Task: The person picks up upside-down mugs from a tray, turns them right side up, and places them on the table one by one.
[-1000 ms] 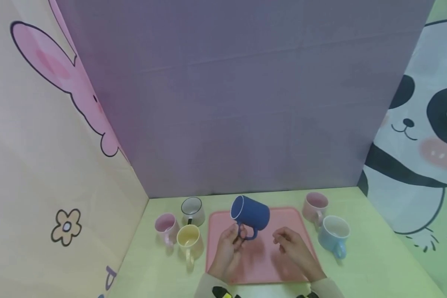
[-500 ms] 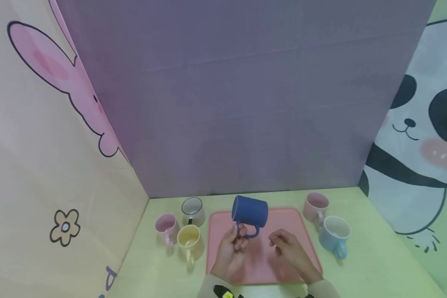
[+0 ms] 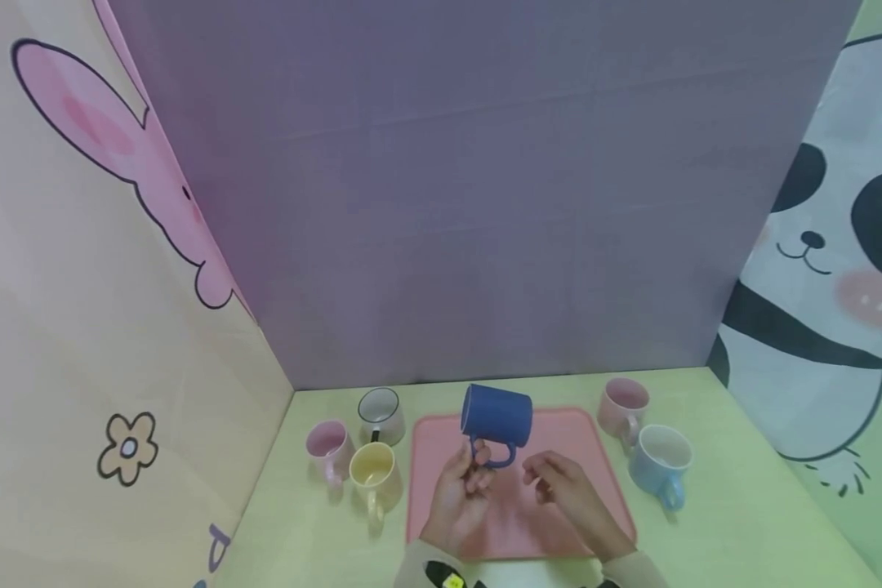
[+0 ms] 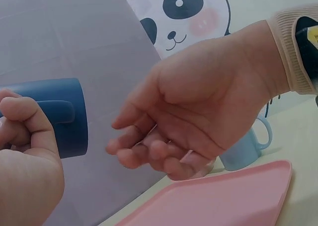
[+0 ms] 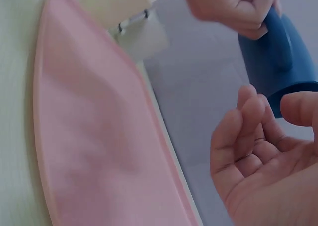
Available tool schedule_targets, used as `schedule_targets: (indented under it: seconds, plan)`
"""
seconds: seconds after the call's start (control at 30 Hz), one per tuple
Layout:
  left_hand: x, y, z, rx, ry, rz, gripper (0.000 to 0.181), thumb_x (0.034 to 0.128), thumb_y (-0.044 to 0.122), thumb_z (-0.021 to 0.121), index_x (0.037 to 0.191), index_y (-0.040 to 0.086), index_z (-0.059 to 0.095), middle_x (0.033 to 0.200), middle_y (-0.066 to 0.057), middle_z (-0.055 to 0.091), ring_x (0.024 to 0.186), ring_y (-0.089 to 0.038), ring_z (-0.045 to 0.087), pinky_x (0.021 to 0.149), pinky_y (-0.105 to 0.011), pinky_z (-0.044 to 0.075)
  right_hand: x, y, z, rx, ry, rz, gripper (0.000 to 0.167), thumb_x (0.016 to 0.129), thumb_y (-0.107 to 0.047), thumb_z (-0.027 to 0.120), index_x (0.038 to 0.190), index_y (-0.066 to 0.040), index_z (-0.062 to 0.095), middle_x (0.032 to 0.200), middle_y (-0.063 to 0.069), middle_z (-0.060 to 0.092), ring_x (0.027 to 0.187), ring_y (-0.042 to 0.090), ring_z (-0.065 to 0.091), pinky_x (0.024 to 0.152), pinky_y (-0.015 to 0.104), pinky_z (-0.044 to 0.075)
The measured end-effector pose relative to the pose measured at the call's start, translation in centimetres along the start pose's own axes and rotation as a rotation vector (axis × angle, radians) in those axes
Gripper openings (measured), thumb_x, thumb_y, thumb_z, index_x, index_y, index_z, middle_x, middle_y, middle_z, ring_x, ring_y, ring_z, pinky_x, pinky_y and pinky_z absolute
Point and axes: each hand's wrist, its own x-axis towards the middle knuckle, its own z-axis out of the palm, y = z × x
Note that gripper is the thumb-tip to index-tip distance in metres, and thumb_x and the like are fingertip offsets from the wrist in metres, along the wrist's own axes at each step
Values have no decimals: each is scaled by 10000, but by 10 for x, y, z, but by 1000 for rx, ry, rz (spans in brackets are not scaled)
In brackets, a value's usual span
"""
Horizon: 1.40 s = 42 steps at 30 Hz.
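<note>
A blue mug (image 3: pixel 496 415) is held sideways above the pink tray (image 3: pixel 510 539), its handle pointing down. My left hand (image 3: pixel 457 494) grips that handle, with fingers curled round it. The left wrist view shows the grip on the mug (image 4: pixel 69 131) closely. Just right of the mug and apart from it, my right hand (image 3: pixel 569 490) hovers over the tray, fingers loosely curled and holding nothing. In the right wrist view the right hand's (image 5: pixel 268 166) palm side shows, near the mug's (image 5: pixel 278 57) end.
Left of the tray stand a pink mug (image 3: pixel 330 451), a white mug with a dark rim (image 3: pixel 382 416) and a yellow mug (image 3: pixel 375 474). On its right are another pink mug (image 3: pixel 621 408) and a light blue mug (image 3: pixel 657 461). A grey-purple backdrop (image 3: pixel 448 204) rises behind the table.
The blue mug has turned so its opening faces more sideways and away from the head view. My right hand has drifted slightly left, closer to the mug. My left hand keeps its grip.
</note>
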Motion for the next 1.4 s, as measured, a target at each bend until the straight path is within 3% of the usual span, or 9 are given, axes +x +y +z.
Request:
schedule_targets:
  seconds: [0.23,0.37,0.67,0.87,1.0,1.17,1.4]
  plan:
    - [0,-4,1,-9,-7,-12,337,1122,245,360,960,140,636,805,85,645,513,18,388,563,-107,398,-1,-9,-1,311,-87,81,267,1080,-285,497,1188,-76,624,984,-31,751,732,59,597,732,228,553]
    - [0,-5,1,-20,-15,-16,409,1137,218,273,965,138,635,815,85,643,523,18,370,568,-101,404,-1,-13,-1,408,-119,99,215,1088,-270,474,1148,-128,623,1001,-35,762,724,47,604,729,205,556]
    - [-1,-8,2,-15,-37,-14,408,1135,233,292,955,151,649,814,94,666,527,24,374,573,-96,413,-4,-15,-2,613,-158,153,244,1113,-229,397,1112,-134,622,1047,10,756,710,45,609,701,178,535]
    - [-3,-10,2,0,-34,-31,335,1121,264,374,952,155,642,808,100,665,517,30,388,574,-104,419,-8,-18,-6,752,-302,164,362,1137,-189,250,1150,-130,608,1095,-3,727,762,43,612,757,189,534]
    - [-2,-12,2,14,-33,-32,301,1112,272,404,953,148,628,810,100,647,511,32,403,570,-111,422,-12,-23,-8,820,-362,172,407,1139,-190,209,1091,-130,609,1050,-17,729,774,50,612,749,197,523]
    - [-2,-16,1,30,-75,-47,360,1129,277,325,955,161,618,813,111,632,508,27,389,570,-121,395,-16,-28,-7,980,-418,232,469,1136,-197,179,1008,-123,624,938,-30,727,738,57,617,714,191,498]
    - [-3,-20,2,34,-105,-72,317,1112,331,376,955,175,603,817,124,618,507,26,389,568,-122,374,-18,-33,-5,1050,-417,283,480,1135,-237,175,953,-131,606,809,-47,691,683,52,587,679,193,479]
